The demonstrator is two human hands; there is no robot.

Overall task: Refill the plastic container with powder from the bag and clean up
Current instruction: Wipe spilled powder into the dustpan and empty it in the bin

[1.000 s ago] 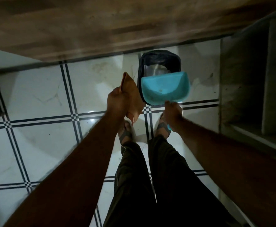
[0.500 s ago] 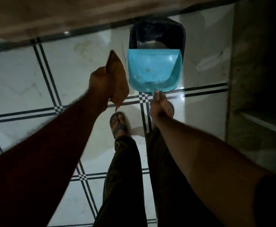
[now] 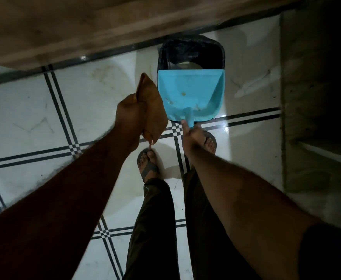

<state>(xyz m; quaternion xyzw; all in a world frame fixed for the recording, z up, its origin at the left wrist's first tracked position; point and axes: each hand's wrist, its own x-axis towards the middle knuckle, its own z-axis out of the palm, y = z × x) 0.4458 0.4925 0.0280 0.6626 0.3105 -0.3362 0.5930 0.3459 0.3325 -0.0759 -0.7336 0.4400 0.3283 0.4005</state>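
My right hand (image 3: 192, 136) grips the handle of a light blue dustpan (image 3: 189, 93), held over the near edge of a black-lined waste bin (image 3: 192, 51) on the floor. A few brownish specks lie on the pan's surface. My left hand (image 3: 132, 116) is closed around a crumpled brown cloth (image 3: 152, 106), just left of the dustpan. The plastic container and the powder bag are not in view.
White floor tiles (image 3: 44, 122) with dark double lines lie underfoot. My two sandalled feet stand just before the bin. A wooden panel (image 3: 84, 23) runs along the far side, and a dark shelf unit (image 3: 317, 98) stands at the right.
The dustpan has swung from facing me to a flatter position over the bin's near edge. Both hands and the view have shifted slightly; the cloth stays in my left hand.
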